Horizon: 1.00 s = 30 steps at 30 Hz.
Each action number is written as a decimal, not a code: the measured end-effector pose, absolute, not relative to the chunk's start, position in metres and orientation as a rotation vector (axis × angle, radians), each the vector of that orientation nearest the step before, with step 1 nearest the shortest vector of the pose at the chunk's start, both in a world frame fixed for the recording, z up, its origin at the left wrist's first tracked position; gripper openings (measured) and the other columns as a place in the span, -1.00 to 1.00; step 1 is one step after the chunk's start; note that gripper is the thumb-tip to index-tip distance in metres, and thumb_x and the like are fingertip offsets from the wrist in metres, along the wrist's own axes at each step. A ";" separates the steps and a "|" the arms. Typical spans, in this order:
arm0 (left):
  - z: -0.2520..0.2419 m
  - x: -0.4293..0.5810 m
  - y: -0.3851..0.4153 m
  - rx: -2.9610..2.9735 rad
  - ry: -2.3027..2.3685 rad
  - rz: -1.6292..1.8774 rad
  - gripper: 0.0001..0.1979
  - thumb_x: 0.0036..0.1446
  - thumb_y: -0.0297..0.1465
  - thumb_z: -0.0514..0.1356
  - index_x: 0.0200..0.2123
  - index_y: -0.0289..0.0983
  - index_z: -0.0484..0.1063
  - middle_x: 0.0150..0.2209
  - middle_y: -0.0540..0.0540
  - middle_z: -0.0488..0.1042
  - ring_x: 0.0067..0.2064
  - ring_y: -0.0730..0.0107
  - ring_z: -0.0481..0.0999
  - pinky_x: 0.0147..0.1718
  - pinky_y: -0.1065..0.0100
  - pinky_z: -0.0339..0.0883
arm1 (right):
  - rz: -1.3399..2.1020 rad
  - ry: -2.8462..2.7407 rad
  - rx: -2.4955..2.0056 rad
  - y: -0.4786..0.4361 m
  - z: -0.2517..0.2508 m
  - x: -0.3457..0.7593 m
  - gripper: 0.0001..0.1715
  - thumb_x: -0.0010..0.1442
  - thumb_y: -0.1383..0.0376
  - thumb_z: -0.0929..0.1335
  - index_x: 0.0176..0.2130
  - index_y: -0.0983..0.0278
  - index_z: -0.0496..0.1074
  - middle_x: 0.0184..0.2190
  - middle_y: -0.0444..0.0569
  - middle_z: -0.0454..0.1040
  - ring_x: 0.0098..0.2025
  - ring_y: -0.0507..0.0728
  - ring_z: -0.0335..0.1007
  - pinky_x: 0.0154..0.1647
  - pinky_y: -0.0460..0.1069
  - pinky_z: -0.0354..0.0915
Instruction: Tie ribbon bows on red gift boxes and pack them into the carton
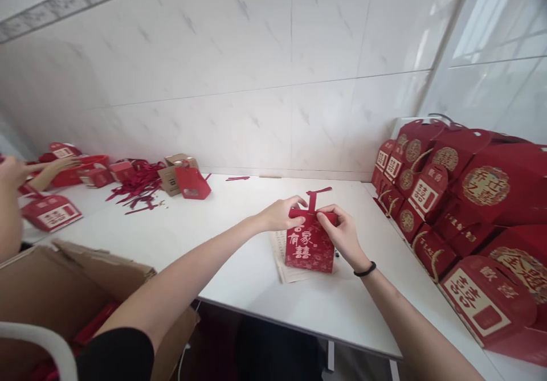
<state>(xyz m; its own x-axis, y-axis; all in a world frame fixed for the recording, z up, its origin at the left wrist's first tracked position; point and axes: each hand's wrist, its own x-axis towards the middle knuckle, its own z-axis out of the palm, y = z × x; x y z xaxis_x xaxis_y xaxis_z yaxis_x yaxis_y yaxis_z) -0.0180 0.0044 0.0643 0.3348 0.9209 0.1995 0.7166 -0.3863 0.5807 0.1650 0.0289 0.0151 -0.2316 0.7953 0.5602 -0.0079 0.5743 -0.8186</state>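
A red gift bag with white Chinese characters stands in front of me on the white table. My left hand pinches its top edge on the left side. On the right, my right hand grips the same top edge between thumb and fingers. From the middle of the top, between the two hands, a dark red ribbon sticks up and bends to the right. Under and behind the bag lies a printed paper sheet, partly covered.
Red gift boxes are stacked along the right. Toward the back left lie a heap of red ribbons, a small red box and a brown box. An open cardboard carton stands at the lower left. Another person's hands work at the far left.
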 end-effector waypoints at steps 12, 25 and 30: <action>0.140 -0.040 -0.100 2.312 1.537 0.710 -0.85 0.03 -0.35 0.13 -0.46 -0.28 0.45 -0.49 0.01 0.44 -0.47 0.46 0.36 -0.51 0.44 0.17 | 1.079 -1.563 -0.554 -0.038 0.056 0.127 -0.73 0.08 0.11 0.38 -0.44 0.26 0.37 -0.49 -0.08 0.41 -0.50 0.07 0.31 -0.56 -0.10 0.27; 0.178 -0.196 -0.240 1.360 1.822 1.987 -0.89 0.06 -0.44 0.13 -0.38 -0.40 0.39 -0.51 0.04 0.38 -0.52 0.62 0.42 -0.42 0.48 0.32 | 0.708 -2.218 -0.568 -0.040 0.017 0.142 -0.61 0.17 -0.03 0.26 -0.19 0.16 0.43 -0.13 0.01 0.46 -0.21 0.24 0.46 -0.36 0.03 0.42; 0.139 -0.256 -0.289 0.829 1.876 2.002 -0.81 0.07 -0.54 0.00 -0.42 -0.44 0.40 -0.49 -0.01 0.43 -0.49 0.63 0.45 -0.34 0.40 0.36 | 0.529 -2.519 -0.646 -0.031 -0.055 0.178 -0.66 0.17 0.00 0.26 -0.15 0.11 0.40 0.00 0.02 0.37 -0.01 0.35 0.35 -0.38 0.13 0.43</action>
